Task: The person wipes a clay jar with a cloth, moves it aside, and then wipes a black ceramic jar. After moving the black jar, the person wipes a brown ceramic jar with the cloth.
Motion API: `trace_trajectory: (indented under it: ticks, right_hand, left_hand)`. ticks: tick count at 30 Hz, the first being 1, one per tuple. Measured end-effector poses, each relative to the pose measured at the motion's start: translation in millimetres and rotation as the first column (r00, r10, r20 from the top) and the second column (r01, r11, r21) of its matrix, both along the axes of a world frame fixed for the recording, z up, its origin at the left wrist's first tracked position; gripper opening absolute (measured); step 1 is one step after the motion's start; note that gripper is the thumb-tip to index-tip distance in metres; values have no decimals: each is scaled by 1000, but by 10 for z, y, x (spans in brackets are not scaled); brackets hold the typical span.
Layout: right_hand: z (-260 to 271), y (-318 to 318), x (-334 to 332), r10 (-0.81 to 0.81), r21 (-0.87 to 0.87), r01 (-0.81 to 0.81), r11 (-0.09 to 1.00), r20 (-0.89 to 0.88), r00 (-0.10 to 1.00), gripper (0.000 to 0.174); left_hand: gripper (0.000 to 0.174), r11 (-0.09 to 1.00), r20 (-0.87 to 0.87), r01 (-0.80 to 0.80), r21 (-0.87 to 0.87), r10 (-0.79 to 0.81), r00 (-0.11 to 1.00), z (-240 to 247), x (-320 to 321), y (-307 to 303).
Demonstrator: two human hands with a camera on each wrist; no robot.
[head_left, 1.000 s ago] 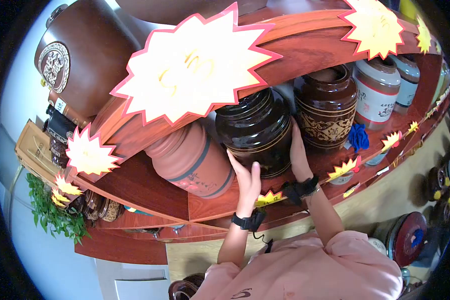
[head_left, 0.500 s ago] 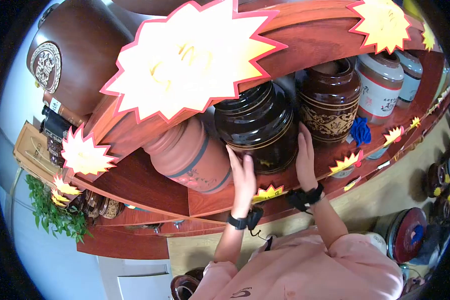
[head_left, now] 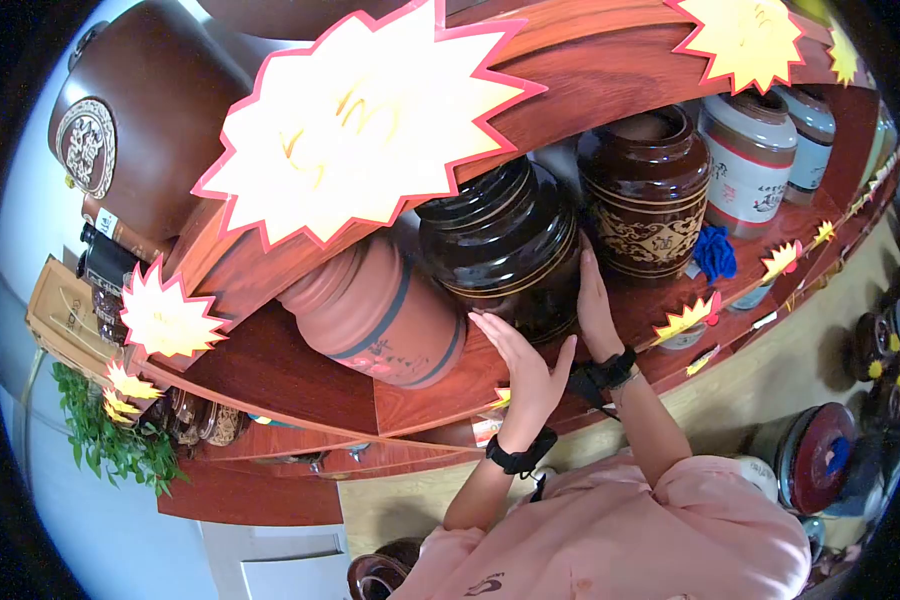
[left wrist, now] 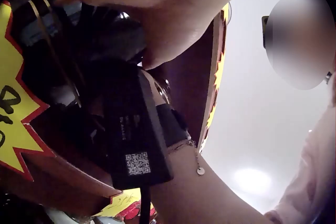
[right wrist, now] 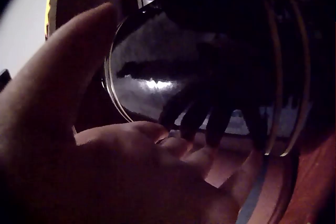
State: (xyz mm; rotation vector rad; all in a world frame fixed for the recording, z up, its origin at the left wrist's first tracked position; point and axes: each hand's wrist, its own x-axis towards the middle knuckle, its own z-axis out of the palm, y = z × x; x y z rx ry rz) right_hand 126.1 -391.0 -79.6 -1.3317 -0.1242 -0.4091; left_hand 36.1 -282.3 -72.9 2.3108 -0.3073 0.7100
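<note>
A glossy black round jar (head_left: 500, 250) with thin gold bands stands on a red wooden shelf (head_left: 410, 405), leaning a little left in the head view. My left hand (head_left: 530, 375) is at its lower front, fingers straight and thumb apart; in the right wrist view, its fingers reach along the dark glaze, which reflects them. On the jar's other side, my right hand (head_left: 596, 310) lies along the wall with straight fingers. A pink clay jar (head_left: 380, 320) with a blue-grey band stands just left of my left fingertips. A black wrist device (left wrist: 139, 129) covers part of the left wrist view.
A brown jar (head_left: 650, 200) with gold patterns is close on the right; a white-labelled jar (head_left: 750, 165) and a blue cloth flower (head_left: 714, 252) are beyond. A big starburst price tag (head_left: 360, 130) and the curved upper shelf board (head_left: 590, 85) overhang the jars. Smaller tags line the shelf edge.
My left hand has slid from the jar's left side to its lower front, moving right, and covers part of a yellow tag there. The right hand stays on the jar's right side.
</note>
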Motion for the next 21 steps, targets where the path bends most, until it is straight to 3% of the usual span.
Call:
trace_trajectory:
  ticks: [8,17,21]
  right_hand:
    - [-47,73,-140,-35,-12,34,999,-18,999,55]
    - [-104,223,-378,-72,-78,70,994,-21,997,53]
    - [-168,3,-436,-40,-19,41,999,21,999,54]
  left_hand:
    - [119,1000,43,11,19,-12,999,-26,59,116]
    - [116,957,34,223,-185,-220,975,-74,281,589]
    - [110,981,9,125,-149,-125,992,-46,241,581]
